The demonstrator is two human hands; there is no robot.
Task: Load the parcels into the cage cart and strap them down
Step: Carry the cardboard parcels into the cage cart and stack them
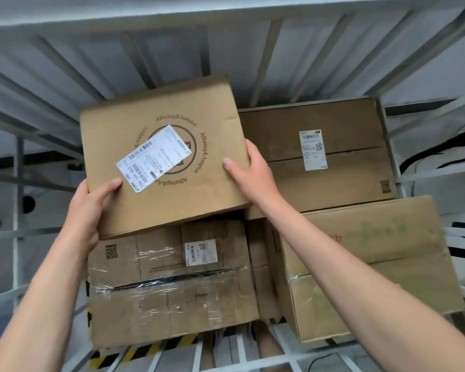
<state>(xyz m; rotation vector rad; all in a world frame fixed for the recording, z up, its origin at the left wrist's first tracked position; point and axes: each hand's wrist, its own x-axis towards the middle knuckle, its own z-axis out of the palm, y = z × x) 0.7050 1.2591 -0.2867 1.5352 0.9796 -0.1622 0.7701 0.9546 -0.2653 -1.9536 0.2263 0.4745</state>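
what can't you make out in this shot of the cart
Head view only:
- Held box underside: hidden by the box itself, so contact with the taped box is unclear.
- Fingertips of left hand and right hand: behind the held box.
- Label small print: too small.
- Cart base: mostly covered by boxes.

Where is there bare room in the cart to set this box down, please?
Bare floor slats show only along the near edge, before the taped box and the big box. The right side is packed, with the dark box behind. What lies under the held box is hidden.
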